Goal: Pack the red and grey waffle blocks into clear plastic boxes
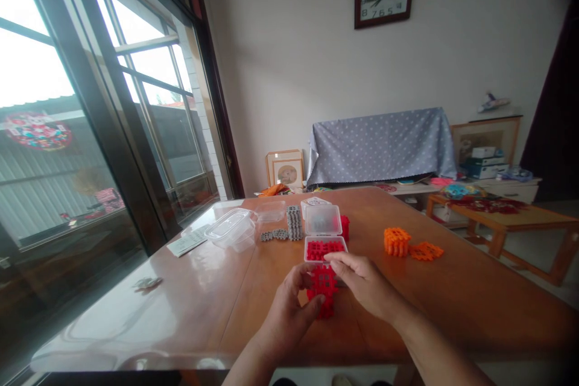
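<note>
My left hand (294, 301) is closed around a stack of red plastic interlocking pieces (324, 282), thumb on the near side. The stack is just in front of a small clear hinged box (346, 246), whose lid (322, 220) stands up at the back. More red pieces (322, 249) lie inside that box. My right hand (362, 282) reaches in from the right, its thumb and index finger pinched together over the box's front edge, beside the top of the stack. Whatever is between those fingertips is hidden. Behind the lid, another red stack (345, 227) partly shows.
Grey pieces stand in a tall stack (294, 223), with loose ones (274, 234) beside it. Clear containers (231, 228) and a printed sheet (188, 241) lie left on the wooden table (389, 319). To the right are an orange stack (397, 242) and loose orange pieces (426, 251).
</note>
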The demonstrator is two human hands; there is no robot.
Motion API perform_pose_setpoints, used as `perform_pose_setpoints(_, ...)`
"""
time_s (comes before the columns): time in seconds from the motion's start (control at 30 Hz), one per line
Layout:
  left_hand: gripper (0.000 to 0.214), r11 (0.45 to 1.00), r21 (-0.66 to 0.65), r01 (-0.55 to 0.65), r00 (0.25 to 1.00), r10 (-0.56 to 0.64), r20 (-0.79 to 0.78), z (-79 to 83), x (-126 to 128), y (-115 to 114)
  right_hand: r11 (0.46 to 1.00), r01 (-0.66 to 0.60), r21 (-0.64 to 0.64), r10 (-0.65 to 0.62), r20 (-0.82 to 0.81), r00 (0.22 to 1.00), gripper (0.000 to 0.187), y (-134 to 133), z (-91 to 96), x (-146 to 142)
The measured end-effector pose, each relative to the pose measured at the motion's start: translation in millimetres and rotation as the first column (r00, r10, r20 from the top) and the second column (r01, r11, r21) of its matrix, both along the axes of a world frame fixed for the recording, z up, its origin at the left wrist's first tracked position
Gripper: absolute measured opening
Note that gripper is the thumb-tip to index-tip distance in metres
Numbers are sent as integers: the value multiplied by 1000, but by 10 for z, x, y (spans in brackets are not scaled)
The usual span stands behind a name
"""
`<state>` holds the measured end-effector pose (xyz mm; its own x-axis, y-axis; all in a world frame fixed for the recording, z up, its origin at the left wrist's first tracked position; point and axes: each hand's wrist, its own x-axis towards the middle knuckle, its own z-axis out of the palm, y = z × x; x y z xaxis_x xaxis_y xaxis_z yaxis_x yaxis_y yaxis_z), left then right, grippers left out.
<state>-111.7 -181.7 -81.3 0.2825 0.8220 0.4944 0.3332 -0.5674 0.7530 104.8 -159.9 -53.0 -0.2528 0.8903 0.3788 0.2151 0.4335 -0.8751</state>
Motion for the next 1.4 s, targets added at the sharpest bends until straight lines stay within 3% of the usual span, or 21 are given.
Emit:
perform_pose_setpoints(0.1,51,1000,-1,0,1000,0,4,-2,46,4,996,-62,-64,61,-27,998,30,20,10,16)
perform_pose_setpoints(0.23,51,999,23,-35,999,35,15,-53,43,25,998,-14,-58,13,-26,1000,28,92,-27,83)
perform_pose_setpoints(0.4,36,988,44,-149,989,148,24,-205,-22,84,974,202,98,-205,29,978,29,254,-83,216)
perform_pose_setpoints(0.6,21,971,42,-237,971,236,32,-370,-63,147,854,378,357,-441,112,891,27,426,-138,304)
perform_pose_setpoints(0.7,19,973,49,-227,974,227,13,-377,-63,145,833,357,423,-475,216,853,28,440,-161,282)
perform_pose_setpoints(0.9,17,979,52,-195,977,199,-81,-360,-64,129,855,296,427,-447,315,837,23,424,-230,225)
perform_pose_setpoints(1.03,19,984,68,-164,975,172,-141,-353,-59,128,841,297,452,-466,327,822,22,437,-240,224)
perform_pose_setpoints(1.23,22,980,89,-181,972,192,-136,-353,-67,127,773,316,550,-537,302,788,22,449,-193,261)
perform_pose_setpoints(1.4,19,982,84,-170,974,181,-137,-335,-69,122,776,267,572,-521,342,782,23,440,-121,220)
